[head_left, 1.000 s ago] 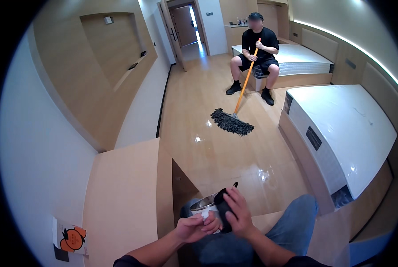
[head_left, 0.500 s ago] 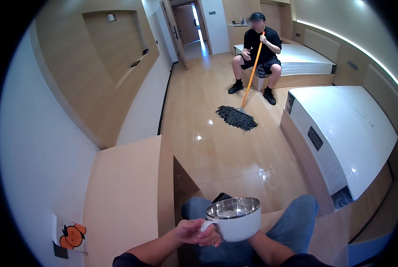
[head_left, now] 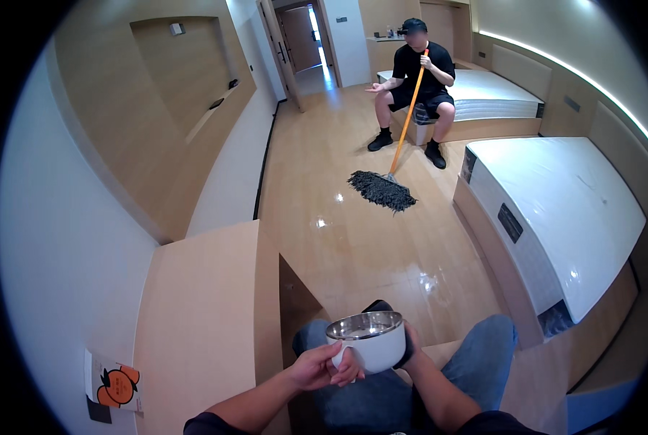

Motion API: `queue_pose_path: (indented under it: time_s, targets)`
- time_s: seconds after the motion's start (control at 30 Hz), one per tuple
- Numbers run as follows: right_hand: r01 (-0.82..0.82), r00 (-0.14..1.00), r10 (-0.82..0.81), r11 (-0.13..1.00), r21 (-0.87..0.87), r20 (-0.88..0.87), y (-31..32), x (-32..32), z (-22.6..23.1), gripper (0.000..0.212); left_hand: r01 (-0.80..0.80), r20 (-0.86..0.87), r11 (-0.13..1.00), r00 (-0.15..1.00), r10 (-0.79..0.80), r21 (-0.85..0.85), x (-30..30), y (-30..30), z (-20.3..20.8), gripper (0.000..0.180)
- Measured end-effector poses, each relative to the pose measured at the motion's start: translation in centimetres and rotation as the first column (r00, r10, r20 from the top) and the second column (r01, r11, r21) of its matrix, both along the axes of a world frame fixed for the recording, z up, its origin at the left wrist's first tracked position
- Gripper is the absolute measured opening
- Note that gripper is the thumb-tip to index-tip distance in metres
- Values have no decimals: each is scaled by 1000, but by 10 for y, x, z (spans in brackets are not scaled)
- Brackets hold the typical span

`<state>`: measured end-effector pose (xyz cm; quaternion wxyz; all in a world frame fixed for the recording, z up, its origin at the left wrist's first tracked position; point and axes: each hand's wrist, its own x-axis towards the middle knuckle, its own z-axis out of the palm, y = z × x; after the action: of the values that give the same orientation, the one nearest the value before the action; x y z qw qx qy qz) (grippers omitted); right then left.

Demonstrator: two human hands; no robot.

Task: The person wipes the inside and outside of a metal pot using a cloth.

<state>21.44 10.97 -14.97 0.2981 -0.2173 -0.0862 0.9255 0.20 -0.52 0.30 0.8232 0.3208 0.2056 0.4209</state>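
A white bowl (head_left: pixel 373 354) with a shiny steel lining and a side handle is held over my lap, tilted slightly. My left hand (head_left: pixel 324 367) grips it by the handle at its left side, fingers curled. My right hand (head_left: pixel 413 345) is at the bowl's right side, its fingers mostly hidden behind it. A dark object (head_left: pixel 409 355) shows between that hand and the bowl; its kind I cannot make out. Another dark piece (head_left: pixel 379 306) sticks out past the bowl's far rim; whether the two are one thing I cannot tell. The bowl's inside looks bare and reflective.
Ahead, a person (head_left: pixel 418 69) in black sits on a bed's edge, holding a mop (head_left: pixel 382 191) with an orange pole. A mattress (head_left: pixel 556 210) on a wooden base stands at right. A wooden cabinet (head_left: pixel 201 312) is close at my left, beside an orange-printed package (head_left: pixel 114 380).
The bowl has moved a little left and upward. My right hand has come into sight beside it. The seated person has lowered their head and stretched out their free hand, palm up.
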Motion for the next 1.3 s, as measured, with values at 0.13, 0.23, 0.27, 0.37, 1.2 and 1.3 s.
queue_pose_path:
  time_s: [0.13,0.23,0.27,0.37,1.2,1.3]
  targets:
    - [155,969,-199,952,265,148,-8,-13,18,51,5,6,998,1000,-5,61,1,2,8,57]
    - [191,864,-423,777,600,273,-16,-26,35,52,-30,-55,995,998,35,99,5,4,4,57]
    - [148,856,-444,701,698,265,-24,-25,49,53,-25,-84,993,996,34,114,5,4,2,57]
    - [-6,725,-610,458,889,319,-34,-25,52,64,-30,-99,993,994,42,113,12,6,-5,59]
    - [-498,442,-897,-232,836,15,-66,-31,101,47,-189,-138,969,968,212,160,-8,18,-29,51]
    - [-436,506,-862,-271,858,-15,-56,-46,99,48,-238,-200,938,935,292,253,-14,17,-24,49]
